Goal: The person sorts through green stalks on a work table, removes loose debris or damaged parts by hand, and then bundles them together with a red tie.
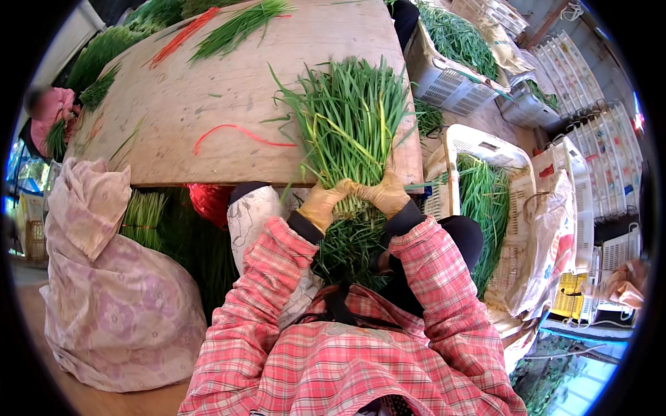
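Note:
A thick bunch of long green leafy stalks, like garlic chives (pixel 350 118), lies on the near right part of the wooden table (pixel 243 83), its cut ends toward me. My left hand (pixel 322 206) and my right hand (pixel 383 195), both in yellowish gloves, are closed round the stalk ends at the table's near edge, with the thumbs meeting on top. Some yellowed leaves show in the bunch. Just left of it a red tie strip (pixel 243 130) lies loose on the table. Below my hands, more dark green leaves (pixel 350 249) sit between my knees.
A white crate of greens (pixel 485 201) stands at my right, and another full crate (pixel 444 69) lies beyond it. Red strips (pixel 182 38) and a loose bunch (pixel 239 29) lie on the far table. A flowered cloth (pixel 118 298) covers a heap at left. Another person (pixel 52 118) sits far left.

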`<action>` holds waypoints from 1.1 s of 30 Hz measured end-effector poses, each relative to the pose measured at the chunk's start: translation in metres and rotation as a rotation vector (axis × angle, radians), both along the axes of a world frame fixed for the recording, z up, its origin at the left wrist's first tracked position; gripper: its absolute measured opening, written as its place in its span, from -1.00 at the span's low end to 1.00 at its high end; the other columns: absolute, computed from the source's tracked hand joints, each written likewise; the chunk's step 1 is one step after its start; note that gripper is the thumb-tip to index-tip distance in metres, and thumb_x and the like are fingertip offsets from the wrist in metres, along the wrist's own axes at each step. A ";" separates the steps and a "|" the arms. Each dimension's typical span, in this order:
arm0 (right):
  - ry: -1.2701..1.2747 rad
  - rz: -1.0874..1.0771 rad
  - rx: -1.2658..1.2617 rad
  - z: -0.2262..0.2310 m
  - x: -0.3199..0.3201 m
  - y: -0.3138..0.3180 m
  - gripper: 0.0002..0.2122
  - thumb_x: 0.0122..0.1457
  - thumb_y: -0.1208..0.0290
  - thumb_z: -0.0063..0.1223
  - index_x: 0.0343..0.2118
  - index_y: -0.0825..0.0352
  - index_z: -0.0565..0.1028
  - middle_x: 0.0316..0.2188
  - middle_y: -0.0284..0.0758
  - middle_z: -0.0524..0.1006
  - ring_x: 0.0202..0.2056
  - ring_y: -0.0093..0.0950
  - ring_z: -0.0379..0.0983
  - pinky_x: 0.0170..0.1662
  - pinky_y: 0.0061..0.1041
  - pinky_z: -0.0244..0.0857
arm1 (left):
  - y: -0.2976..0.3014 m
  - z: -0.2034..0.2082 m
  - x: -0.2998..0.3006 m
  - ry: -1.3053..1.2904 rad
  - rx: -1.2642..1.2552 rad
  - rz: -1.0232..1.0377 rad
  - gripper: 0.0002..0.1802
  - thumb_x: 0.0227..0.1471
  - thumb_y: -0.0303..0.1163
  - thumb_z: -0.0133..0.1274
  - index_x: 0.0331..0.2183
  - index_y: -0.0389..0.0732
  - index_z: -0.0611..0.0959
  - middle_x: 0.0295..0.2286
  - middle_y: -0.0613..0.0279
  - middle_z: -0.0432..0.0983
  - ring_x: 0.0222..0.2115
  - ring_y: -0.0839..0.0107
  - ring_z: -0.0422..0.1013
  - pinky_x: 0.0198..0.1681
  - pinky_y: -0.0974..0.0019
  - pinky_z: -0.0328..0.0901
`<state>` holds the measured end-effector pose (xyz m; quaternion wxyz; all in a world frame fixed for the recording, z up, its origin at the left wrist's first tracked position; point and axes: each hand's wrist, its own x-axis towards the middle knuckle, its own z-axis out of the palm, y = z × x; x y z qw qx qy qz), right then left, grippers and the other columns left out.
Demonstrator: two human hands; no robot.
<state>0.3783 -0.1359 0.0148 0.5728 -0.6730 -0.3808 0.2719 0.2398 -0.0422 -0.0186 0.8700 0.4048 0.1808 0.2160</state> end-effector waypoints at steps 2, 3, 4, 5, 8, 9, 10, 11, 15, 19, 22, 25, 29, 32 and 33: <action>0.206 0.075 0.018 0.011 -0.001 -0.005 -0.15 -0.24 0.37 0.39 0.10 0.44 0.07 -0.13 -0.20 0.40 -0.16 -0.40 0.37 -0.08 -0.47 0.28 | 0.002 0.014 -0.009 0.027 -0.193 -0.052 -0.66 0.03 -0.37 0.03 -0.11 -0.20 0.43 -0.27 0.27 0.47 -0.33 0.43 0.43 -0.32 0.32 0.36; 0.440 0.138 0.006 0.020 -0.001 -0.008 -0.18 -0.23 0.38 0.38 0.08 0.45 0.10 -0.14 -0.20 0.41 -0.18 -0.40 0.38 -0.09 -0.48 0.29 | 0.001 0.026 -0.012 0.040 -0.291 -0.076 -0.67 0.04 -0.38 0.03 -0.12 -0.21 0.44 -0.27 0.27 0.47 -0.34 0.44 0.43 -0.34 0.32 0.37; 0.555 0.106 -0.066 0.033 0.003 -0.013 -0.35 -0.22 0.48 0.35 -0.03 0.46 0.25 -0.23 -0.23 0.47 -0.28 -0.44 0.44 -0.21 -0.48 0.36 | 0.001 0.028 -0.011 0.036 -0.211 -0.049 -0.70 -0.01 -0.41 0.08 -0.20 -0.27 0.48 -0.36 0.24 0.49 -0.42 0.42 0.45 -0.43 0.33 0.38; 0.611 0.080 -0.128 0.045 0.006 -0.017 -0.40 -0.22 0.50 0.34 -0.06 0.45 0.28 -0.26 -0.24 0.49 -0.30 -0.44 0.45 -0.25 -0.48 0.37 | 0.004 0.031 -0.013 0.095 -0.176 -0.047 -0.71 -0.03 -0.42 0.09 -0.22 -0.29 0.49 -0.40 0.23 0.50 -0.47 0.42 0.45 -0.47 0.34 0.38; 0.756 0.004 -0.259 0.064 0.012 -0.027 -0.55 -0.20 0.59 0.30 -0.18 0.45 0.39 -0.33 -0.26 0.51 -0.41 -0.47 0.48 -0.43 -0.45 0.39 | 0.010 0.032 -0.013 0.241 -0.125 -0.033 -0.72 -0.14 -0.46 0.16 -0.32 -0.38 0.53 -0.53 0.18 0.51 -0.65 0.39 0.44 -0.62 0.40 0.36; 0.741 0.005 -0.211 0.059 0.011 -0.026 -0.54 -0.19 0.59 0.29 -0.16 0.45 0.38 -0.33 -0.26 0.51 -0.40 -0.47 0.47 -0.40 -0.45 0.39 | 0.009 0.033 -0.012 0.255 -0.082 -0.031 -0.72 -0.15 -0.48 0.17 -0.32 -0.37 0.53 -0.52 0.17 0.51 -0.64 0.40 0.44 -0.62 0.40 0.36; 0.725 0.007 -0.163 0.047 0.008 -0.023 -0.53 -0.19 0.59 0.29 -0.15 0.46 0.37 -0.32 -0.25 0.51 -0.39 -0.48 0.47 -0.38 -0.46 0.39 | 0.008 0.034 -0.010 0.269 -0.038 -0.029 -0.71 -0.15 -0.49 0.17 -0.31 -0.37 0.53 -0.51 0.17 0.51 -0.62 0.41 0.44 -0.61 0.41 0.36; 0.709 0.002 -0.115 0.033 0.005 -0.022 -0.52 -0.18 0.58 0.28 -0.13 0.47 0.35 -0.32 -0.25 0.51 -0.38 -0.48 0.47 -0.36 -0.46 0.39 | 0.005 0.034 -0.006 0.282 0.004 -0.033 -0.71 -0.16 -0.50 0.17 -0.31 -0.37 0.52 -0.50 0.17 0.51 -0.61 0.42 0.45 -0.60 0.41 0.36; 0.145 -0.211 -0.045 0.020 -0.029 -0.003 -0.42 -0.22 0.59 0.30 -0.08 0.49 0.27 -0.30 -0.23 0.50 -0.34 -0.47 0.46 -0.23 -0.49 0.37 | -0.006 0.022 0.014 -0.020 0.446 0.326 -0.64 -0.21 -0.61 0.17 -0.26 -0.36 0.50 -0.46 0.14 0.53 -0.55 0.45 0.46 -0.43 0.40 0.39; 0.597 -0.124 -0.072 0.036 -0.018 -0.011 -0.48 -0.29 0.71 0.22 -0.15 0.46 0.34 -0.39 -0.24 0.52 -0.44 -0.42 0.46 -0.33 -0.45 0.37 | 0.004 0.018 0.004 0.121 0.309 0.113 -0.59 -0.28 -0.65 0.18 -0.26 -0.38 0.46 -0.48 0.14 0.53 -0.56 0.50 0.44 -0.42 0.43 0.37; 0.625 -0.058 -0.071 0.053 0.016 -0.027 -0.69 -0.22 0.63 0.13 -0.30 0.46 0.44 -0.46 -0.24 0.51 -0.55 -0.47 0.42 -0.47 -0.53 0.31 | 0.002 0.025 -0.002 0.165 0.244 0.201 -0.71 -0.28 -0.65 0.13 -0.36 -0.34 0.52 -0.56 0.19 0.50 -0.67 0.48 0.39 -0.61 0.43 0.28; 0.575 0.062 0.011 0.093 0.070 -0.058 -0.75 -0.17 0.50 0.12 -0.38 0.47 0.41 -0.48 -0.23 0.46 -0.56 -0.49 0.36 -0.47 -0.60 0.29 | 0.015 0.026 -0.010 0.216 0.135 0.157 -0.79 -0.24 -0.62 0.11 -0.40 -0.32 0.55 -0.58 0.21 0.50 -0.71 0.49 0.36 -0.70 0.44 0.22; 0.649 0.254 0.285 0.164 0.124 -0.089 -0.67 -0.12 0.30 0.12 -0.37 0.46 0.40 -0.46 -0.27 0.41 -0.52 -0.55 0.31 -0.46 -0.64 0.23 | 0.018 0.033 -0.012 0.324 0.023 0.120 -0.83 -0.20 -0.56 0.13 -0.42 -0.34 0.56 -0.56 0.14 0.52 -0.71 0.41 0.37 -0.68 0.41 0.24; 0.390 0.153 0.339 0.207 0.113 -0.096 -0.59 -0.13 0.20 0.14 -0.38 0.51 0.38 -0.47 -0.24 0.35 -0.53 -0.59 0.24 -0.49 -0.72 0.16 | 0.017 0.051 -0.017 0.397 0.031 0.044 -0.77 -0.15 -0.47 0.13 -0.36 -0.36 0.55 -0.52 0.15 0.53 -0.63 0.39 0.43 -0.65 0.42 0.27; 0.253 0.167 0.336 0.213 0.114 -0.099 -0.55 -0.12 0.13 0.13 -0.38 0.52 0.38 -0.47 -0.26 0.34 -0.53 -0.61 0.24 -0.51 -0.74 0.12 | 0.017 0.050 -0.020 0.342 0.176 0.037 -0.75 -0.12 -0.45 0.12 -0.33 -0.35 0.54 -0.48 0.17 0.52 -0.59 0.42 0.43 -0.63 0.43 0.28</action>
